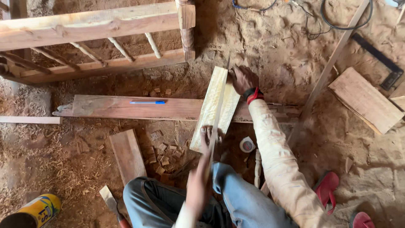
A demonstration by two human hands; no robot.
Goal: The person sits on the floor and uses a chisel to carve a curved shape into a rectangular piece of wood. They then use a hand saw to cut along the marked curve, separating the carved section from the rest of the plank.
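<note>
**Pale board being marked on a sawdust floor**

Upper left, a wooden railing frame [97, 38] is lying on the sand. Mid-frame, a long reddish plank [126, 107] is carrying a blue pen [147, 102]. Across it the pale board [215, 105] is resting tilted; it looks stiff and light (best gripped by its long edges). The right hand [242, 79] is pressing its top end, fingers curled. The left hand [200, 185] is clasping a thin straightedge [217, 114]. Lower left, a yellow can [40, 209], contents hidden.

A blue pen [147, 102] lies on a reddish-brown plank [126, 107]; the board [219, 101] is pale yellow.
</note>
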